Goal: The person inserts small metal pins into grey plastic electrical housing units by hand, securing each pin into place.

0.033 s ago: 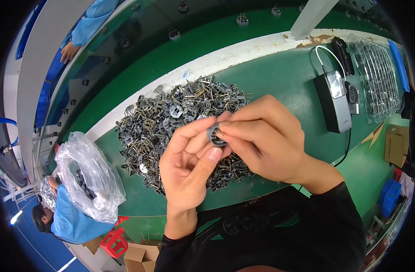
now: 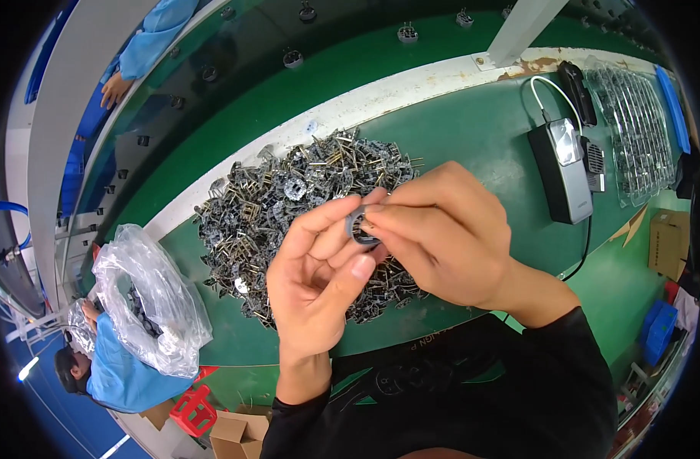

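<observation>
Between the fingers and thumb of my left hand [image 2: 311, 294] sits a small dark grey ring-shaped part [image 2: 350, 226], its opening turned partly to the right. My right hand [image 2: 461, 241] has its thumb and index finger pinched together at the ring's right side and over its opening. Thin metallic bits show inside the ring, but the right fingertips hide what they grip. Both hands hover over a big pile of small dark parts with brass-coloured pins [image 2: 250, 222] on the green table [image 2: 472, 130].
Beyond the white table edge, a green conveyor [image 2: 235, 115] carries spaced-out small parts. A black-and-silver device [image 2: 560, 176] and a clear plastic tray [image 2: 633, 130] lie right. A clear plastic bag [image 2: 178, 306] stands left, beside a person in blue [image 2: 128, 371]. A red stool [image 2: 193, 411] is below.
Both hands and the ring have shifted very slightly left, and the ring looks turned a little more open to view. The grip of each hand stays the same.
</observation>
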{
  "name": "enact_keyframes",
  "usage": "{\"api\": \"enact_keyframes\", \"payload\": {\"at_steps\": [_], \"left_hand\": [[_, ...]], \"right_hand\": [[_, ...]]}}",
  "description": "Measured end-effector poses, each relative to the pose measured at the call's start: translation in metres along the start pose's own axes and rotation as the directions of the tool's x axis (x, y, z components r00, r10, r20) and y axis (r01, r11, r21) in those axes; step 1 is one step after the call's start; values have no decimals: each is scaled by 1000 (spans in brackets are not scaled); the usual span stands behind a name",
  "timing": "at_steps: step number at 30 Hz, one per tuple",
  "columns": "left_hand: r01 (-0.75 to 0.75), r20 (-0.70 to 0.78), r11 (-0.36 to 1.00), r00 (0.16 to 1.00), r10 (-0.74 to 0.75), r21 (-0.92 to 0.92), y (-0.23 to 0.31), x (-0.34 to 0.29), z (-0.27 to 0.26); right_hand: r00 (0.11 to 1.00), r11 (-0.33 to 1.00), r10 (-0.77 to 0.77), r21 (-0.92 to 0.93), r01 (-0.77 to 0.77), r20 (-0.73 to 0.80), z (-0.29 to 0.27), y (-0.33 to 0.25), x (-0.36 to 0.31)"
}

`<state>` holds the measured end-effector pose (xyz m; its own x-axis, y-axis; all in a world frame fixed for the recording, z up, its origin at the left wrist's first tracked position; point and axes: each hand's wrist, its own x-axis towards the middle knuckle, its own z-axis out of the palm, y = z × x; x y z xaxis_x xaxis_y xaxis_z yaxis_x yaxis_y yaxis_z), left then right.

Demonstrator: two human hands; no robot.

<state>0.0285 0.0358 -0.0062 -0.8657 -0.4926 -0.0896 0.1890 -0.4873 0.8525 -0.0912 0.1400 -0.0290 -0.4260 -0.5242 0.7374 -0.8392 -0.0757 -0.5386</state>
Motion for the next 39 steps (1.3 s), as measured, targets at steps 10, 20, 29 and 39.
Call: {"api": "enact_keyframes", "payload": {"at_steps": [10,20,29,39], "left_hand": [[9,-152,468,951,269,884,75,130,-99],[85,-34,-84,873,486,993,60,174,-199],[95,-286,272,436,853,958,127,-29,-180],[462,-432,-26,845,315,886,150,-80,-318]], "right_hand": [[855,943,332,-176,-284,399,-60,74,0],[809,954,286,-73,-291,514,-11,76,0],[683,759,618,-72,-647,390,-45,93,-14],[696,725,632,55,-686,342,-42,138,-28]]}}
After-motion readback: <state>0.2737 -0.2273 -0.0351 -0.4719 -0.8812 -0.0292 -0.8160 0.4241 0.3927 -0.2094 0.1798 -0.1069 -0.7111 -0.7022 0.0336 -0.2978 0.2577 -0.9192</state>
